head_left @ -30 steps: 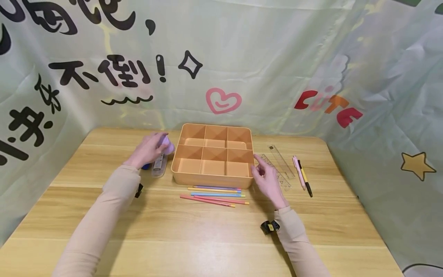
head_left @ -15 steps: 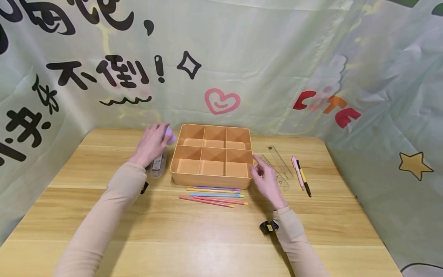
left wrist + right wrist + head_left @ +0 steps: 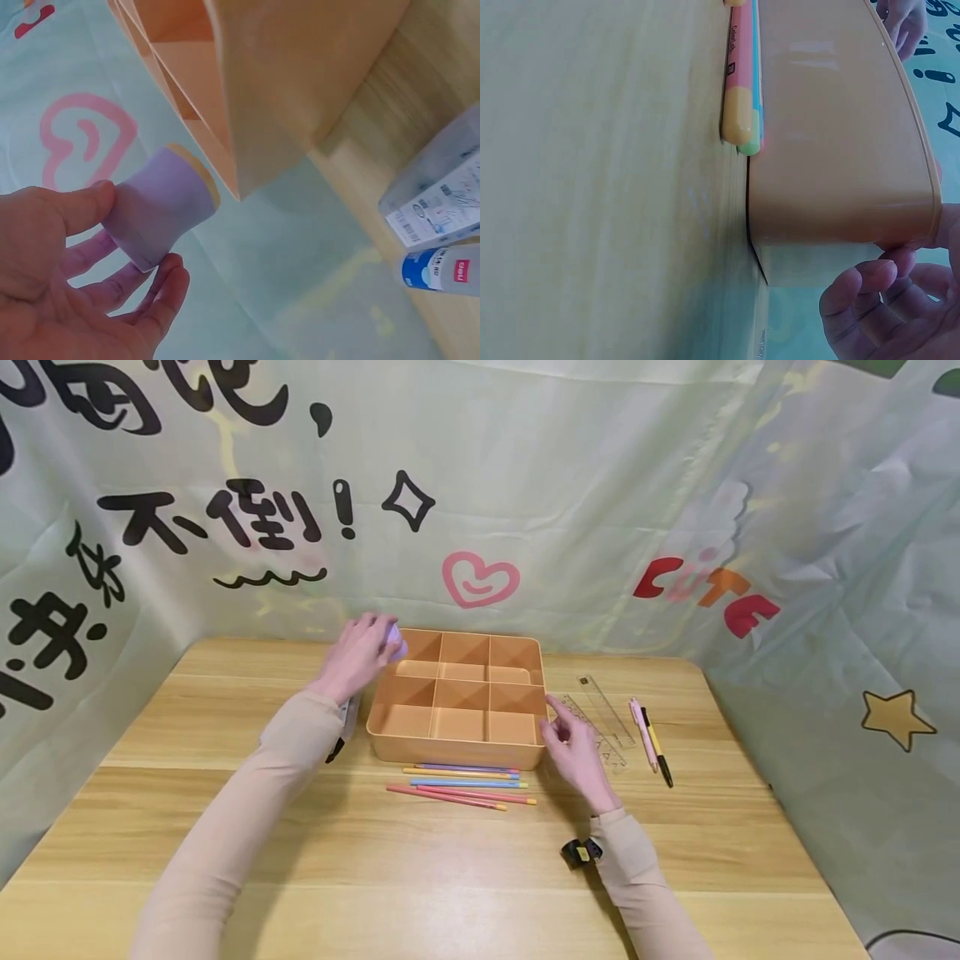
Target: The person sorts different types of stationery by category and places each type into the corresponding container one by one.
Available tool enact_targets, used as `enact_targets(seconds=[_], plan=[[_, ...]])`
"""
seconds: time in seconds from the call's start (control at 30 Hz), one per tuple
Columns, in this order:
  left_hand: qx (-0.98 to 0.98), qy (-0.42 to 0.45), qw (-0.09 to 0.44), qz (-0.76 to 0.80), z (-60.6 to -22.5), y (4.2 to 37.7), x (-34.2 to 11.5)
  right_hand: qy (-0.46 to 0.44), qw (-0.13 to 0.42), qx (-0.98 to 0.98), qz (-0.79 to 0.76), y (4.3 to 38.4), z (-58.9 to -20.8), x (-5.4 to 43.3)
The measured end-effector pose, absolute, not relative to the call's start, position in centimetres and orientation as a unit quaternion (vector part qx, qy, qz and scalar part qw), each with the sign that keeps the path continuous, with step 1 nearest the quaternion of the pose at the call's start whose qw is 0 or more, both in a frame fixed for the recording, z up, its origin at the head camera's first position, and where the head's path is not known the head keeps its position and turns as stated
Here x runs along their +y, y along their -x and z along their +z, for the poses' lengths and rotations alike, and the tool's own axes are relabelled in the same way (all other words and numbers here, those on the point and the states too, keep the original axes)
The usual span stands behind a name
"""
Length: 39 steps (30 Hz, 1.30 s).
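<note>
My left hand point(image 3: 356, 656) holds a small lilac, waisted piece point(image 3: 161, 206) with a yellowish edge between thumb and fingers. In the head view it overlaps the back left corner of the orange six-compartment organizer box point(image 3: 457, 752). Raised above the tabletop, the piece is beside the box's rim in the left wrist view. At the box's right wall, my right hand point(image 3: 573, 747) pinches the rim, thumb over the edge and a fingertip against the outside. The compartments that show hold nothing.
Several pencils point(image 3: 468, 783) lie along the box's front. To its right are two clear rulers point(image 3: 607, 710), a pink pen point(image 3: 645, 735) and a yellow-black pen point(image 3: 658, 747). A clear case point(image 3: 442, 195) and a blue-labelled bottle point(image 3: 442, 270) lie left of the box. A printed cloth hangs behind.
My left hand has carried the lilac piece right and away from me, from beside the clear case to the box's back left corner. My right hand stays on the box.
</note>
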<state>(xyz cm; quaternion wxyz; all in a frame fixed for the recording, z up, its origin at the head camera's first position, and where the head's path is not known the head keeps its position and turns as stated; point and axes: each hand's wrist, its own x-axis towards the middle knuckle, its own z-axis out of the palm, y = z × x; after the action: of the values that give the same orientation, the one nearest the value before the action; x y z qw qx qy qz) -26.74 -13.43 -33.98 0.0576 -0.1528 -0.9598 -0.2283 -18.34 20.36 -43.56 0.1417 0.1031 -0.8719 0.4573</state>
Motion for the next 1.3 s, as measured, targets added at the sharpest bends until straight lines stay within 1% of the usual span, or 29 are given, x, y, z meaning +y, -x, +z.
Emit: enact_targets(seconds=[0.17,0.27,0.5,0.8,0.93,1.1,1.3], plan=[[-0.964,0.156,0.024,-0.216,-33.7,27.3,-12.8,-0.103,0.142,-0.872,0.457,18.4,-43.6,20.3],[-0.965,0.161,0.013,-0.209,-33.7,27.7,-12.5,-0.104,0.143,-0.871,0.458,18.3,-43.6,20.3],[-0.967,0.164,-0.002,-0.196,-34.1,28.4,-11.5,-0.108,0.146,-0.870,0.458,18.4,-43.7,20.4],[-0.982,0.162,-0.016,-0.093,-35.1,29.4,-10.4,-0.108,0.145,-0.869,0.460,18.3,-43.7,20.4],[-0.984,0.157,-0.028,-0.085,-35.4,29.5,-9.9,-0.109,0.145,-0.869,0.461,18.4,-43.6,20.4],[-0.985,0.155,-0.030,-0.072,-35.9,29.7,-9.8,-0.106,0.142,-0.868,0.464,18.3,-43.6,20.4],[-0.987,0.135,-0.049,-0.071,-36.2,30.2,-9.6,-0.104,0.142,-0.869,0.463,18.3,-43.7,20.4]])
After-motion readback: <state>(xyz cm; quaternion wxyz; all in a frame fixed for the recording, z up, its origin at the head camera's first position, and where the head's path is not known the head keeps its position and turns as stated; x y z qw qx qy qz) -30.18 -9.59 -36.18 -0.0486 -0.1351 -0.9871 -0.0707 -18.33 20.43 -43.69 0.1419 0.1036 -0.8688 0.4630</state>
